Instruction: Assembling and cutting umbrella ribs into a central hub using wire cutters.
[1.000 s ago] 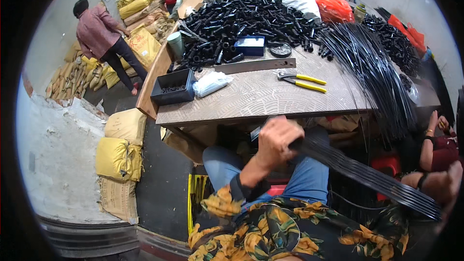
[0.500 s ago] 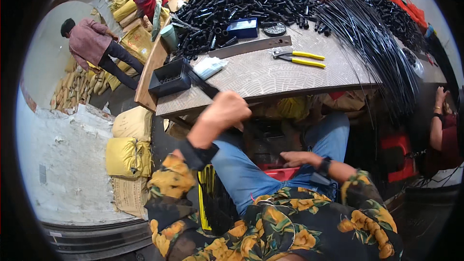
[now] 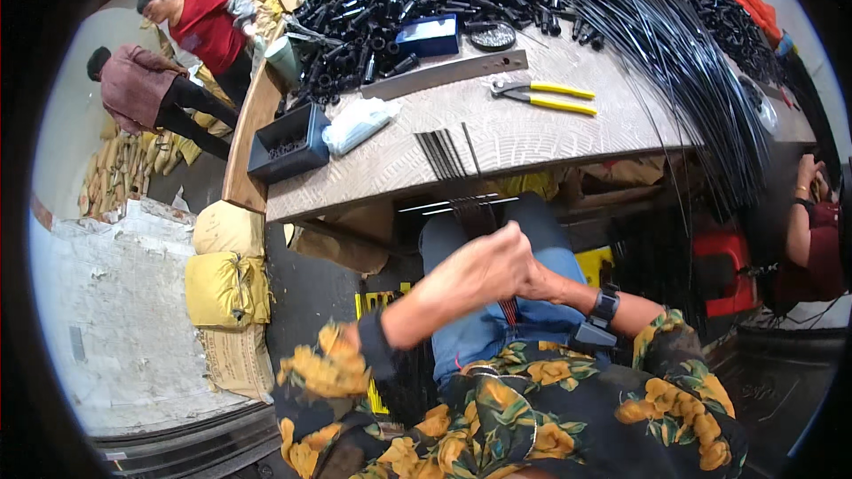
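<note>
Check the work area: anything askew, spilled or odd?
One black strip splays away from the held bundle. At right, long black strips droop over the front edge of the table, a few straying loose. No obvious damage.

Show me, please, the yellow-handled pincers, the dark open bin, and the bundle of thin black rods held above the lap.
Yellow-handled pincers [image 3: 557, 89], head view: the upper handle.
Dark open bin [image 3: 295, 165], head view: the front wall.
Bundle of thin black rods [image 3: 474, 216], head view: its dense middle stretch.
</note>
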Demonstrator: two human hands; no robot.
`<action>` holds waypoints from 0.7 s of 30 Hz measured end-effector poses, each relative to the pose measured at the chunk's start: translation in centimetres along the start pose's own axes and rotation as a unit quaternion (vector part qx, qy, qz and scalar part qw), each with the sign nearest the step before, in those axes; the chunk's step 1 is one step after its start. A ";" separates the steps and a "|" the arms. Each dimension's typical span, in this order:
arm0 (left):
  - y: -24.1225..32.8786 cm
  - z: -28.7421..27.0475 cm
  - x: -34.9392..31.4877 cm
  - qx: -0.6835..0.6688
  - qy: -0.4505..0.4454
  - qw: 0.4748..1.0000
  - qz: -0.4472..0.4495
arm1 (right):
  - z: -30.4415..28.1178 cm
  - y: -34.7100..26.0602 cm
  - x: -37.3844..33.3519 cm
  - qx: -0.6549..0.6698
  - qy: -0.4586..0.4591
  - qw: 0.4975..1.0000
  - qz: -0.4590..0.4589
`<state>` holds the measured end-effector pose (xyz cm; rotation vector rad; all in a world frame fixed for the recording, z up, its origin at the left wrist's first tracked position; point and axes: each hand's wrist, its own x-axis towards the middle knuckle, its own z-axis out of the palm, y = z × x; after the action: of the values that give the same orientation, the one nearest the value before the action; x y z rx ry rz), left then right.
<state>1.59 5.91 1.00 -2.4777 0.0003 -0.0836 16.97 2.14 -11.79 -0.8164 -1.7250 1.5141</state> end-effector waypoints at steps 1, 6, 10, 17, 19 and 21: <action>-0.9 -0.8 0.3 0.003 0.099 0.995 0.031 | -1.2 0.0 -0.4 0.033 0.036 0.999 0.011; 4.0 -0.5 -2.6 -0.439 0.288 0.622 -0.581 | -1.7 -1.4 -0.1 -0.033 -0.074 0.997 0.006; 5.6 -1.5 -0.1 -0.700 0.367 0.338 -0.510 | -0.9 -5.4 0.5 -0.127 -0.215 0.968 0.017; 6.3 1.2 1.4 -0.803 0.411 0.257 -0.346 | -9.1 -16.7 8.2 -0.179 -0.075 0.967 -0.163; 5.1 1.7 1.8 -0.787 0.465 0.264 -0.306 | -8.3 -19.0 10.7 -0.012 -0.317 0.896 -0.311; 4.5 2.4 1.3 -0.793 0.438 0.225 -0.358 | -7.6 -21.4 14.4 -0.002 -0.460 0.825 -0.328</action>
<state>3.10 3.80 -3.59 -2.9313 -1.0953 -3.4505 14.76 15.60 11.41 0.6431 -2.3065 1.4512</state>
